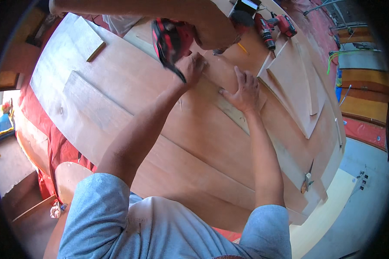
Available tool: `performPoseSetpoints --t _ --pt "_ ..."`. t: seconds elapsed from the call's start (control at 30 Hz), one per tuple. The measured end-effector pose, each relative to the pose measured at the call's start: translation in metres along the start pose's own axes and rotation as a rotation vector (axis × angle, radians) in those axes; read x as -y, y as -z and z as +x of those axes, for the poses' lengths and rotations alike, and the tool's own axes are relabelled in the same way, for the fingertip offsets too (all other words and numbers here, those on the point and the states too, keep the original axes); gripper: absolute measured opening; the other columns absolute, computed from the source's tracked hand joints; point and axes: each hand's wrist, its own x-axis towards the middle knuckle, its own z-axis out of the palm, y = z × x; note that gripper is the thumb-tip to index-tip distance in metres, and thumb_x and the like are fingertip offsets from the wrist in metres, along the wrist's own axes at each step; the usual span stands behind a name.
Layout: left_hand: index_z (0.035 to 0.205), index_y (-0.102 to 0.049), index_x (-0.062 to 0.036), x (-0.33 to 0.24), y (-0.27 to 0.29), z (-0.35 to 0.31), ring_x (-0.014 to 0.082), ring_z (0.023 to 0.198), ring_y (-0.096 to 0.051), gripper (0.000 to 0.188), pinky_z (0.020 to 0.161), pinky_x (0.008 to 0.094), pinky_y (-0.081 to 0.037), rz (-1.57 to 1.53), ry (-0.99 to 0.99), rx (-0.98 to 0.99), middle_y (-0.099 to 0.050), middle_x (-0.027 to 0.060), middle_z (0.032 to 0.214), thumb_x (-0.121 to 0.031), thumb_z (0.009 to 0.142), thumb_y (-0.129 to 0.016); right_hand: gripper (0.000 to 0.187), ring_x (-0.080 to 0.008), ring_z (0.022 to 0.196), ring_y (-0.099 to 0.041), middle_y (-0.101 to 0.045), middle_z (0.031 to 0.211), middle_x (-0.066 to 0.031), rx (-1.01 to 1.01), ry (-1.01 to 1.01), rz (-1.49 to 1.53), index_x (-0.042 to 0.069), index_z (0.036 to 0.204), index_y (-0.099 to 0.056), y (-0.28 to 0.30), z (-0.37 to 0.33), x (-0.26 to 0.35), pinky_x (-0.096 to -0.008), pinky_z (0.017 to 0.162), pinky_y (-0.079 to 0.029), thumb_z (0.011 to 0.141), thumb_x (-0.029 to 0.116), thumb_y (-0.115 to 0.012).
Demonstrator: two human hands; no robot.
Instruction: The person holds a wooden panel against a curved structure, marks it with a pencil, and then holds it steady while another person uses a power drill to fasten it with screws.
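My left hand (191, 71) is closed at a long narrow wooden strip (231, 111) lying across a large curved sheet-wood surface (177, 125). What its fingers hold, if anything, is hidden. My right hand (245, 93) rests with fingers spread and thumb out beside that strip, to the right of the left hand. Another person's arm (177, 9) reaches in from the top, that hand (216, 41) low over the wood just beyond mine. Between that arm and my left hand is a red and black thing (170, 43) with a curved edge, which looks like a cap.
Two red and black power drills (268, 32) lie at the far right, near a yellow pencil (243, 48). Stacked wooden boards (291, 82) sit right of my right hand. A small hand tool (307, 183) lies lower right. Red sheeting (58, 142) hangs along the left edge.
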Motion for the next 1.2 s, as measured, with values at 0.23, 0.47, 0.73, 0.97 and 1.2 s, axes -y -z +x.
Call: performPoseSetpoints --t 0.23,0.47,0.73,0.97,1.2 --pt "0.097 -0.073 -0.0139 -0.002 0.002 0.019 0.0389 0.103 -0.067 0.018 0.09 0.054 -0.046 0.484 0.07 -0.182 -0.073 0.0138 0.1 -0.03 0.092 -0.065 0.108 -0.0395 0.131 -0.046 -0.051 0.137 -0.0176 -0.015 0.019 -0.01 0.02 0.154 -0.044 -0.001 0.0 0.0 -0.0563 0.11 -0.037 0.066 0.069 -0.085" --pt "0.091 -0.065 -0.003 0.012 -0.015 0.025 0.0348 0.086 -0.067 0.025 0.078 0.0469 -0.05 0.309 -0.127 -0.315 -0.068 0.0168 0.088 -0.028 0.09 -0.067 0.111 -0.0397 0.13 -0.047 -0.051 0.137 -0.0174 -0.037 0.041 -0.021 0.019 0.157 -0.043 -0.005 -0.002 -0.003 -0.0561 0.11 -0.038 0.068 0.07 -0.083" --pt "0.104 -0.075 -0.0143 -0.016 -0.004 0.011 0.0399 0.111 -0.065 0.029 0.102 0.0533 -0.037 0.426 0.224 -0.145 -0.074 0.0168 0.108 -0.038 0.091 -0.065 0.109 -0.0398 0.129 -0.047 -0.051 0.137 -0.0175 -0.033 0.024 -0.041 0.019 0.156 -0.044 -0.002 0.001 0.0 -0.0567 0.11 -0.038 0.068 0.068 -0.084" --pt "0.11 -0.071 -0.0191 -0.006 -0.005 0.021 0.0378 0.113 -0.068 0.033 0.097 0.0592 -0.042 0.525 0.25 -0.08 -0.076 0.0114 0.11 -0.047 0.093 -0.065 0.109 -0.0394 0.132 -0.045 -0.049 0.141 -0.0178 0.039 -0.038 -0.049 0.02 0.156 -0.043 0.005 0.002 0.005 -0.0562 0.113 -0.036 0.067 0.066 -0.086" --pt "0.106 -0.072 -0.0166 -0.007 0.0 0.024 0.0392 0.109 -0.069 0.032 0.097 0.0577 -0.04 0.459 0.234 -0.085 -0.076 0.0129 0.107 -0.044 0.09 -0.067 0.112 -0.041 0.135 -0.043 -0.048 0.143 -0.0188 0.036 -0.017 -0.049 0.021 0.16 -0.038 0.003 0.002 0.004 -0.0579 0.114 -0.034 0.069 0.067 -0.084"
